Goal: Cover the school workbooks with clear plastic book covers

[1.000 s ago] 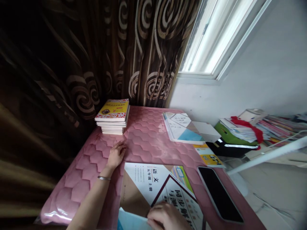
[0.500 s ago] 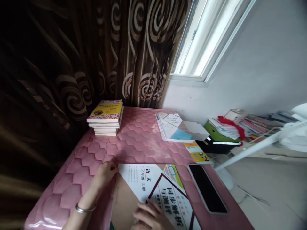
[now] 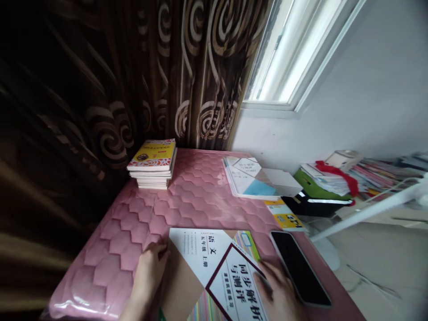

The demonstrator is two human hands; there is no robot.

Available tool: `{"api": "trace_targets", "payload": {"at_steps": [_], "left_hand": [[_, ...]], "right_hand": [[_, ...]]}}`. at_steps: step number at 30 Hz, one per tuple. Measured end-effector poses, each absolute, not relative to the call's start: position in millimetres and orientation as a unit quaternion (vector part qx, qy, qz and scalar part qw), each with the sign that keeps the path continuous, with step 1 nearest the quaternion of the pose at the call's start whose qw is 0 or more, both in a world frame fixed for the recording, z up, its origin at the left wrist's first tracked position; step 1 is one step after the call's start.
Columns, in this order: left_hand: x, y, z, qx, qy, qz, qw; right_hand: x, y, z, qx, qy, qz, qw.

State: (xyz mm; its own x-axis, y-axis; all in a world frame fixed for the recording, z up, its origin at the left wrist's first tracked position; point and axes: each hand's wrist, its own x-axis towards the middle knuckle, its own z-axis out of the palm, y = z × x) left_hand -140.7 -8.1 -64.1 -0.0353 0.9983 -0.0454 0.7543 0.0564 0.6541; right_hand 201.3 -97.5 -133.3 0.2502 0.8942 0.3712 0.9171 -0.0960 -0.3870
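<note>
A workbook (image 3: 187, 247) with a white and brown cover, Chinese print and a dark red diamond outline lies at the near edge of the table. My left hand (image 3: 150, 269) is at its left edge, fingers curled inward and closed against the cover's side. Over the right edge, my right hand (image 3: 279, 290) grips the workbook, thumb on the cover and the fingers along the side, slightly blurred. Part of a second book with a striped, yellow-green cover (image 3: 252, 247) shows at the top right corner. Just right of that hand lies a black-screened phone (image 3: 301, 267).
A stack of books (image 3: 152, 162) with a yellow top cover stands at the back left of the pink padded tabletop (image 3: 197, 200). Further right are white and blue books (image 3: 250, 178) and a yellow booklet (image 3: 284, 216). A white lamp arm (image 3: 368, 211) slants across the right side.
My right hand has slid from the middle of the workbook's cover to its right edge, uncovering more print. My left hand stays at the left edge. The view has shifted slightly.
</note>
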Motion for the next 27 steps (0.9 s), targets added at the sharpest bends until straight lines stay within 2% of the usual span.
{"api": "trace_targets", "payload": {"at_steps": [13, 20, 24, 27], "left_hand": [[-139.0, -4.5, -60.1, 0.615, 0.707, 0.23, 0.264], [-136.6, -2.9, -60.8, 0.611, 0.712, 0.235, 0.253], [-138.5, 0.2, -64.6, 0.627, 0.701, 0.238, 0.241], [-141.7, 2.3, -68.9, 0.632, 0.688, 0.254, 0.251]], "right_hand": [[198.2, -92.1, -141.9, -0.726, -0.62, -0.039, 0.297], [182.5, -101.0, -117.8, -0.703, -0.666, -0.121, 0.218], [144.8, -107.7, -92.4, -0.513, -0.837, -0.109, 0.158], [118.9, -104.3, -84.5, -0.381, -0.91, -0.064, 0.153]]}}
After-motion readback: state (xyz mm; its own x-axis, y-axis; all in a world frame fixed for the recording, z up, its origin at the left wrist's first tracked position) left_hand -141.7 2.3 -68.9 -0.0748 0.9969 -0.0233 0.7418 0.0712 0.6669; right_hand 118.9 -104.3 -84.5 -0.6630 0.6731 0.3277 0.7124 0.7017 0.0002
